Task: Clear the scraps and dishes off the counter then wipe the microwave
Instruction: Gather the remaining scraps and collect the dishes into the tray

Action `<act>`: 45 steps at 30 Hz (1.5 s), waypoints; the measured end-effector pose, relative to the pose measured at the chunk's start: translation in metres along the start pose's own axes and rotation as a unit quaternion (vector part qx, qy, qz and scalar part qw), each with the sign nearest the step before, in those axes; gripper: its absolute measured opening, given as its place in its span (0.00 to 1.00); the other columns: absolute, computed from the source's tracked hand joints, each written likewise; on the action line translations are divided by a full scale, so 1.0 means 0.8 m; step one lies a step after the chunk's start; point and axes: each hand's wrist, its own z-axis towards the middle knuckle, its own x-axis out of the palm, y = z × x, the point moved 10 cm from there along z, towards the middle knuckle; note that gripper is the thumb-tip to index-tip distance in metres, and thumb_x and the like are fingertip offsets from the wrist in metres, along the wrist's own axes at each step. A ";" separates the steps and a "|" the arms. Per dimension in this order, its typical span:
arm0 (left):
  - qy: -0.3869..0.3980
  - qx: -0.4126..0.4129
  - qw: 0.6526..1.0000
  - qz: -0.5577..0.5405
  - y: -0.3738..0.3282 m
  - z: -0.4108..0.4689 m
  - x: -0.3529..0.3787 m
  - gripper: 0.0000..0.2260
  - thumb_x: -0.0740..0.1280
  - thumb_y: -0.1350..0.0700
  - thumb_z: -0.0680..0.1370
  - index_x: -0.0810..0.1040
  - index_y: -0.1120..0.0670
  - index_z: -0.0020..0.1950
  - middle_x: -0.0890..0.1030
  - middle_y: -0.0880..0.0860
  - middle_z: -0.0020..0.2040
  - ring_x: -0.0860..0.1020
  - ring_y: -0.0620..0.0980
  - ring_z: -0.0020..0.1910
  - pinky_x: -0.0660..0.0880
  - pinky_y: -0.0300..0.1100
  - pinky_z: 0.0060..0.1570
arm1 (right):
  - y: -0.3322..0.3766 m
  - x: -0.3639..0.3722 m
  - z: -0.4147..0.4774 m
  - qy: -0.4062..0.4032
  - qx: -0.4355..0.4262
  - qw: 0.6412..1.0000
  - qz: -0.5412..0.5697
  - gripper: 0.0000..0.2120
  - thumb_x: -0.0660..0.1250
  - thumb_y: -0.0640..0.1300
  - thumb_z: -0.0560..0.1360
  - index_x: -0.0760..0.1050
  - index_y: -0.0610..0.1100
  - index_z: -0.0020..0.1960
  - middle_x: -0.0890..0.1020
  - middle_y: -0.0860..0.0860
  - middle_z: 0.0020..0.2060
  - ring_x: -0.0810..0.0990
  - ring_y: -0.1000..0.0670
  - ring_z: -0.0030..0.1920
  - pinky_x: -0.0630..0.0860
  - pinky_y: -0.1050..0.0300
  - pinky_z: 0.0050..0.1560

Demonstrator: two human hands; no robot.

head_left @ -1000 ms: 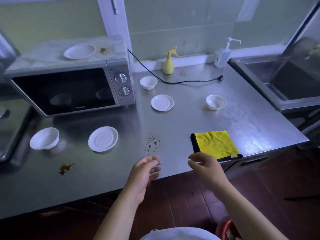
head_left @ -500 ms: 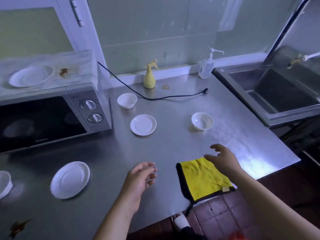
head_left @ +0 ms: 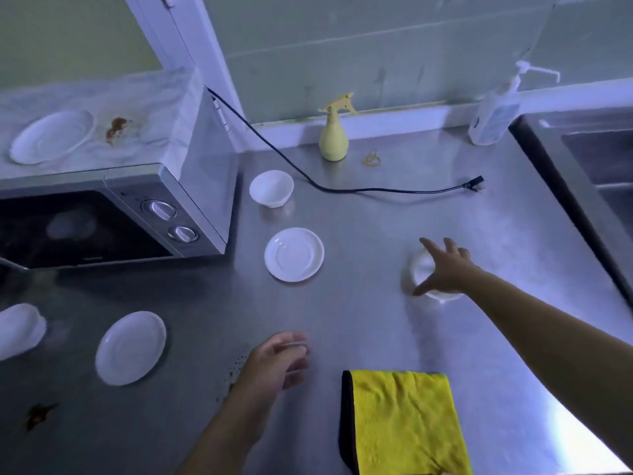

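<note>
Two hands in view, neither holding anything. Cloth (head_left: 400,423) lies flat at the near edge of the counter (head_left: 376,323). Half a second ago the right hand (head_left: 445,269) hung over it; it has since gone past and left the cloth alone. Left hand (head_left: 274,363) unchanged: loosely curled, empty, hovering beside the cloth above brown specks (head_left: 236,366). Scrap (head_left: 39,414) and left saucer (head_left: 130,347) lie where they were. Right hand is now stretched out to mid-counter, fingers spread wide over the right bowl (head_left: 420,267), thumb low at its near rim. It is not closed, and blur hides whether it touches. Mid saucer (head_left: 294,254) sits well apart to the left, with the far bowl (head_left: 271,188) beyond it, near the microwave (head_left: 198,173). On the microwave top, a plate (head_left: 51,137) and a brown stain (head_left: 116,126) remain. Reading: dishes first, wiping later. The right bowl looks like the first pick and nothing is cleared yet. Next, the fingers must close on the rim.
</note>
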 end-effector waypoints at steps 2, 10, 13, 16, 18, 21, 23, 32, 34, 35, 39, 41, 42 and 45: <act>-0.020 -0.014 1.000 -0.014 0.008 -0.001 -0.011 0.07 0.66 0.64 0.79 0.82 0.56 0.54 0.85 0.54 0.46 0.81 0.49 0.42 0.77 0.40 0.42 | 0.008 0.004 0.010 0.011 -0.009 1.000 -0.022 0.57 0.82 0.58 0.62 0.51 0.60 0.79 0.52 0.45 0.79 0.51 0.35 0.77 0.65 0.30 0.70; -0.048 -0.013 0.995 -0.081 0.012 -0.019 -0.052 0.07 0.65 0.65 0.80 0.81 0.57 0.54 0.83 0.54 0.45 0.80 0.49 0.41 0.76 0.39 0.41 | 0.082 -0.002 -0.038 -0.060 -0.073 0.995 0.027 0.52 0.81 0.57 0.63 0.54 0.62 0.78 0.54 0.47 0.78 0.54 0.37 0.75 0.68 0.35 0.66; -0.057 -0.006 0.989 -0.136 0.016 -0.033 -0.081 0.07 0.65 0.66 0.79 0.80 0.58 0.54 0.83 0.56 0.47 0.80 0.50 0.42 0.75 0.40 0.42 | 0.142 0.014 -0.095 -0.113 -0.142 0.976 0.120 0.52 0.82 0.55 0.62 0.55 0.62 0.78 0.54 0.47 0.78 0.55 0.39 0.75 0.67 0.38 0.67; -0.067 0.008 0.984 -0.167 0.017 -0.051 -0.123 0.06 0.65 0.66 0.79 0.79 0.57 0.53 0.82 0.58 0.48 0.79 0.50 0.42 0.74 0.40 0.44 | 0.208 0.054 -0.162 -0.119 -0.203 0.955 0.182 0.53 0.83 0.54 0.61 0.56 0.61 0.78 0.56 0.48 0.77 0.57 0.40 0.75 0.64 0.42 0.69; -0.067 0.027 0.981 -0.181 0.017 -0.067 -0.157 0.06 0.66 0.65 0.79 0.80 0.57 0.54 0.83 0.58 0.50 0.80 0.52 0.45 0.76 0.41 0.47 | 0.257 0.089 -0.208 -0.104 -0.247 0.943 0.197 0.53 0.83 0.54 0.61 0.55 0.62 0.78 0.57 0.49 0.76 0.59 0.42 0.73 0.63 0.46 0.69; -0.072 0.063 0.980 -0.172 0.025 -0.098 -0.216 0.09 0.69 0.62 0.78 0.80 0.59 0.58 0.83 0.57 0.57 0.82 0.52 0.54 0.78 0.44 0.52 | 0.331 0.139 -0.277 -0.079 -0.305 0.925 0.210 0.53 0.83 0.54 0.61 0.55 0.64 0.77 0.57 0.52 0.75 0.61 0.44 0.73 0.64 0.47 0.69; -0.076 0.086 0.980 -0.162 0.035 -0.124 -0.257 0.12 0.71 0.60 0.78 0.80 0.58 0.61 0.83 0.54 0.59 0.81 0.52 0.59 0.79 0.46 0.56 | 0.378 0.167 -0.320 -0.066 -0.325 0.915 0.229 0.53 0.83 0.52 0.61 0.55 0.64 0.76 0.58 0.53 0.74 0.62 0.46 0.73 0.66 0.49 0.68; -0.113 0.129 0.964 -0.201 0.128 -0.213 -0.452 0.12 0.77 0.54 0.71 0.84 0.49 0.54 0.85 0.49 0.54 0.83 0.49 0.55 0.79 0.48 0.57 | 0.574 0.291 -0.481 -0.036 -0.421 0.883 0.202 0.53 0.85 0.48 0.61 0.54 0.65 0.73 0.59 0.53 0.71 0.64 0.51 0.69 0.63 0.56 0.65; -0.115 0.133 0.960 -0.218 0.143 -0.227 -0.485 0.10 0.75 0.55 0.73 0.84 0.49 0.53 0.85 0.51 0.54 0.83 0.51 0.54 0.79 0.51 0.59 | 0.609 0.314 -0.505 -0.024 -0.435 0.878 0.200 0.53 0.84 0.48 0.61 0.54 0.64 0.74 0.60 0.52 0.72 0.64 0.50 0.70 0.63 0.55 0.66; -0.114 0.136 0.957 -0.229 0.148 -0.232 -0.499 0.09 0.74 0.57 0.74 0.84 0.51 0.54 0.85 0.52 0.54 0.83 0.52 0.54 0.79 0.51 0.59 | 0.625 0.323 -0.516 -0.023 -0.445 0.874 0.194 0.52 0.84 0.48 0.61 0.55 0.64 0.73 0.60 0.53 0.71 0.63 0.50 0.71 0.63 0.55 0.67; -0.121 0.141 0.944 -0.271 0.161 -0.235 -0.552 0.08 0.71 0.61 0.77 0.84 0.53 0.54 0.85 0.54 0.53 0.84 0.51 0.53 0.80 0.47 0.54 | 0.681 0.344 -0.532 -0.022 -0.465 0.870 0.160 0.52 0.83 0.51 0.62 0.52 0.69 0.71 0.57 0.58 0.70 0.59 0.54 0.72 0.62 0.57 0.68; -0.146 0.132 0.936 -0.293 0.168 -0.229 -0.584 0.07 0.69 0.62 0.77 0.85 0.53 0.51 0.86 0.53 0.51 0.84 0.51 0.50 0.79 0.45 0.49 | 0.709 0.346 -0.522 -0.022 -0.454 0.880 0.137 0.52 0.83 0.53 0.62 0.51 0.70 0.71 0.56 0.57 0.72 0.57 0.52 0.73 0.62 0.54 0.70; -0.158 0.123 0.930 -0.308 0.173 -0.226 -0.601 0.07 0.69 0.64 0.78 0.85 0.54 0.51 0.86 0.54 0.50 0.84 0.51 0.49 0.79 0.44 0.47 | 0.725 0.344 -0.513 -0.027 -0.448 0.885 0.126 0.52 0.83 0.53 0.62 0.51 0.69 0.72 0.56 0.56 0.73 0.57 0.50 0.73 0.63 0.51 0.71; -0.184 0.104 0.918 -0.336 0.180 -0.213 -0.658 0.07 0.67 0.67 0.78 0.82 0.60 0.53 0.84 0.60 0.48 0.81 0.53 0.45 0.78 0.42 0.42 | 0.778 0.334 -0.481 -0.049 -0.432 0.895 0.100 0.52 0.83 0.55 0.62 0.55 0.61 0.77 0.58 0.52 0.75 0.60 0.46 0.72 0.64 0.49 0.68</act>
